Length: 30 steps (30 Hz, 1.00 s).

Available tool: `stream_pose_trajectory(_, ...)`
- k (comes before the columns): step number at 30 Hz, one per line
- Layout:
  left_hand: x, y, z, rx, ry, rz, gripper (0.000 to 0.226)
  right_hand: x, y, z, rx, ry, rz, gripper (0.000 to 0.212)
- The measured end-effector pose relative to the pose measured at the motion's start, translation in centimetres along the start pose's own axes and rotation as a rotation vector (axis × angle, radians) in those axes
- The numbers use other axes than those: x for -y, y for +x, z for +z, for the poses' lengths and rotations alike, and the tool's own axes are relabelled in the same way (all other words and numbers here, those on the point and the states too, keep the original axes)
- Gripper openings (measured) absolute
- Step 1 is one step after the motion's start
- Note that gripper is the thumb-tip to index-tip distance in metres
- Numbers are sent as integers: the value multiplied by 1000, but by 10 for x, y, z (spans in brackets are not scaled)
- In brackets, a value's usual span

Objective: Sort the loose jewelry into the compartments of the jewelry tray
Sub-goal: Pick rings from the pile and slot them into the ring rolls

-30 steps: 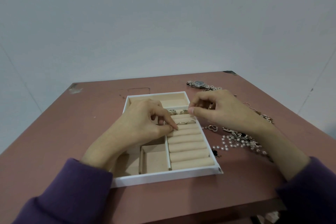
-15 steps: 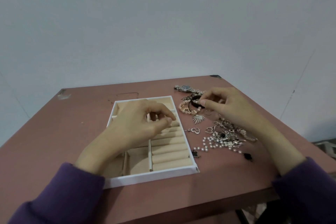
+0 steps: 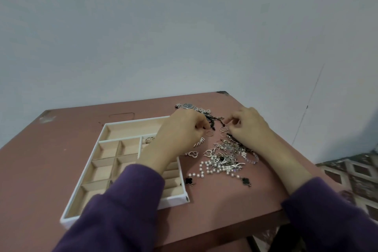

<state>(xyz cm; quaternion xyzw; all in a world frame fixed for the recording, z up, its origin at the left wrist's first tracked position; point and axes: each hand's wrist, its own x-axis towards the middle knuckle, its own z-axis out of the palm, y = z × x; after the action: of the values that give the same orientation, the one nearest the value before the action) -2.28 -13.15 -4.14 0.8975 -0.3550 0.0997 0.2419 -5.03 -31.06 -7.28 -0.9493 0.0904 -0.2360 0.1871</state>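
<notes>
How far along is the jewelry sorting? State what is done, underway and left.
Barely begun. Done: a ring sits in the jewelry tray's roll section; the square compartments in view are bare. In hand: left hand and right hand both reach among the loose rings; whether either grips anything is unclear. Left: the watch, pearl strand, heart pendant and tangled pile on the table.
</notes>
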Motion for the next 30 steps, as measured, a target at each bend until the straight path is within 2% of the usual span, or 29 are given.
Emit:
stream_pose_trajectory(5,-3,15,10,26,38,-44,27,-2,-3,0,9,-51,56,21)
stream_pose_trajectory(11,0,13,13,-84,25,-74,21,2,-2,0,59,-74,60,23)
stream_pose_trajectory(15,-1,13,13,-85,10,-78,22,2,-2,0,63,-70,59,18)
stream_pose_trajectory(18,-1,12,13,-80,7,-78,21,3,0,0,99,-2,77,13)
stream_pose_trajectory(23,1,12,16,-81,-1,-74,21,5,1,-1,110,128,104,15)
stream_pose_trajectory(26,2,14,20,-36,-5,-40,17,4,0,-2,105,169,104,18)
stream_pose_trajectory(30,5,16,27,49,99,15,20,4,2,-3,84,248,110,6)
